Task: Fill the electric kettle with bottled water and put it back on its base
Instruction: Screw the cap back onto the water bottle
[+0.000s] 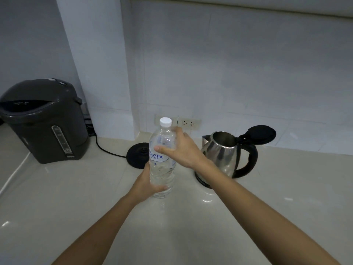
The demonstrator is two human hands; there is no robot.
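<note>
A clear plastic water bottle (162, 169) with a white cap (165, 121) stands upright on the counter, cap on. My left hand (147, 185) grips its lower part. My right hand (181, 148) wraps around its upper part, just below the neck. To the right stands a steel electric kettle (221, 152) with a black handle, off its base, its black lid (260, 134) flipped open. The round black base (138, 153) lies behind the bottle on the left, partly hidden by it.
A large dark grey hot-water dispenser (44, 119) stands at the left. A black cord (107, 150) runs from the base toward the wall. Wall sockets (190, 123) sit behind the bottle. The pale counter (191, 217) extends toward me; a white cable (13, 175) lies at the far left.
</note>
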